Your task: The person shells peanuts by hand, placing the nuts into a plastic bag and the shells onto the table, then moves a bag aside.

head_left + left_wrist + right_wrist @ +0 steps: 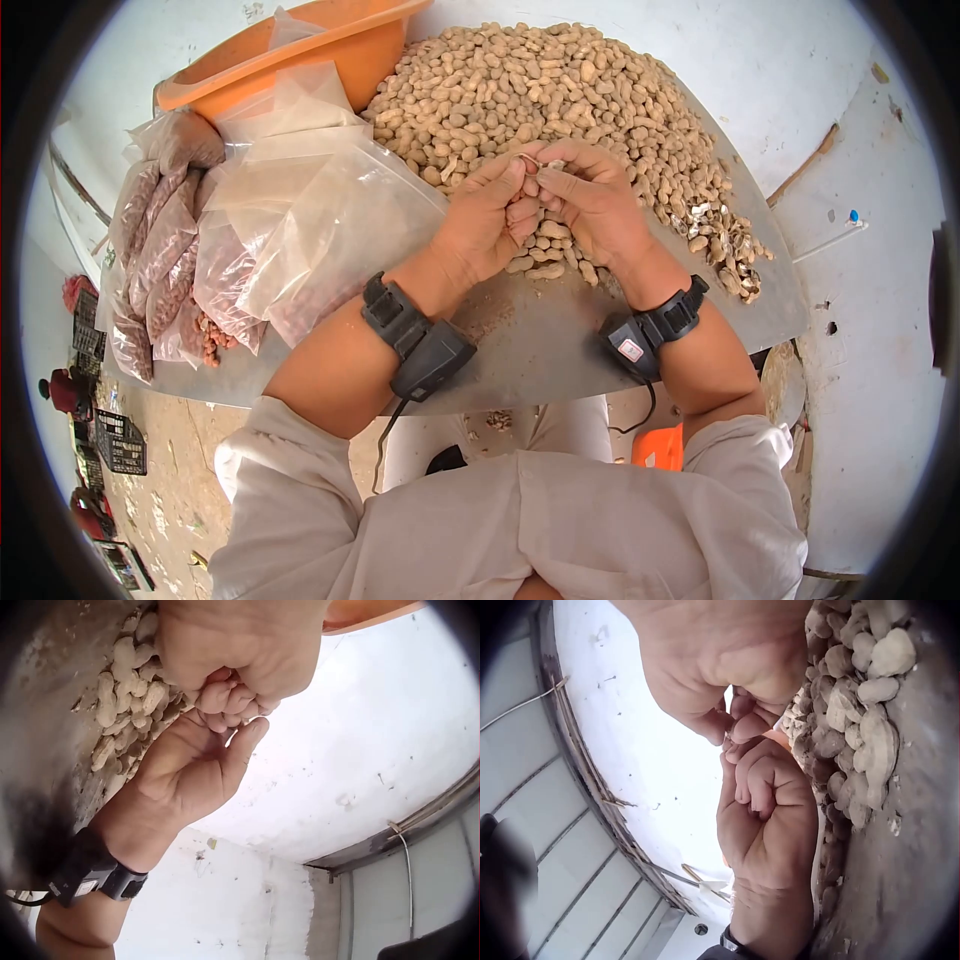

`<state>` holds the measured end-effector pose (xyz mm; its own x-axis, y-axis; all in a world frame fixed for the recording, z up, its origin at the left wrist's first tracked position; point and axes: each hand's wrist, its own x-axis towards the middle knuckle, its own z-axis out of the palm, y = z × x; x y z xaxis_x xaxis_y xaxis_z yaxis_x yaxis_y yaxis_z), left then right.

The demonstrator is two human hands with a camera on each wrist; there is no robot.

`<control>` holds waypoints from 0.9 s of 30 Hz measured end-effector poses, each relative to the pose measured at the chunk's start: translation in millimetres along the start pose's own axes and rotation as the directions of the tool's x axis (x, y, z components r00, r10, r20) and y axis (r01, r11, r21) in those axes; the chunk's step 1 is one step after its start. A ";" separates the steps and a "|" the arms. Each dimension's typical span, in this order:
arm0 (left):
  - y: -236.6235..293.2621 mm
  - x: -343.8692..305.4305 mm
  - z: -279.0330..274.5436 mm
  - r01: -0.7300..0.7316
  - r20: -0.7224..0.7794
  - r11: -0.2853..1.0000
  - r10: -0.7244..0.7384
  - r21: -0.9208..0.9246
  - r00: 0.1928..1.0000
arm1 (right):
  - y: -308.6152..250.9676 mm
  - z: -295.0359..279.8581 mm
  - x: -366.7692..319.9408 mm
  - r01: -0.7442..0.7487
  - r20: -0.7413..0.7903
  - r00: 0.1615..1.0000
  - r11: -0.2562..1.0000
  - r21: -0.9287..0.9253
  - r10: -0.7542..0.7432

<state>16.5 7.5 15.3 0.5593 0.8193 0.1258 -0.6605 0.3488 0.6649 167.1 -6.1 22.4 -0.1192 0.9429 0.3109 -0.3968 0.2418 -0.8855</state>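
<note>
Both hands meet over the near edge of a large heap of unshelled peanuts [540, 95]. The left hand [485, 215] and right hand [600, 205] bring thumbs and fingertips together and pinch a small peanut [530, 159] between them. Fingers hide most of that peanut; a bit of pale shell shows at the tips. In the left wrist view the left hand [244, 645] has its fingers curled, against the fingers of the right hand [191, 769]. Loose peanuts [550, 250] lie on the table just below the hands.
Broken shells [725, 235] lie at the heap's right end. Clear bags of reddish kernels [160, 240] and large plastic bags [330, 220] cover the table's left side. An orange basin [365, 60] stands behind them. Black crates [120, 442] sit on the floor at left.
</note>
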 end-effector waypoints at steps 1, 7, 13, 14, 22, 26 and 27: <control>0.3 1.2 -2.0 0.007 0.031 1.000 -0.007 -0.009 1.000 | -1.2 0.5 0.4 -0.030 0.006 1.000 0.999 -0.020 0.030; 1.7 1.7 -5.8 0.057 0.102 0.995 -0.049 -0.082 0.994 | -2.7 -1.6 0.0 -0.052 0.033 0.998 0.997 -0.059 0.054; -1.5 -0.1 -1.9 0.071 0.005 0.985 -0.071 -0.156 0.997 | 0.9 2.0 1.0 0.056 -0.010 0.998 0.976 -0.209 -0.060; -2.3 1.2 -6.2 0.089 0.011 0.982 -0.089 -0.168 0.996 | 1.3 2.9 0.7 0.079 -0.020 0.996 0.969 -0.234 -0.086; -3.8 2.4 -8.9 0.171 -0.018 0.948 -0.183 -0.270 0.983 | 1.0 -0.9 0.5 0.338 0.106 0.928 0.684 -0.647 -0.358; -4.9 3.6 -10.3 0.165 -0.018 0.953 -0.176 -0.253 0.984 | -6.6 4.6 -1.9 0.448 0.203 0.857 0.489 -0.748 -0.474; -4.5 3.6 -10.1 0.165 -0.014 0.954 -0.174 -0.249 0.985 | -9.1 6.0 -2.9 0.384 0.140 0.887 0.534 -0.753 -0.440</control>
<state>16.5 13.5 5.3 0.6588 0.7523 -0.0018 -0.6626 0.5814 0.4721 165.7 -12.4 31.6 -0.0591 0.6981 0.7136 0.4276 0.6636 -0.6138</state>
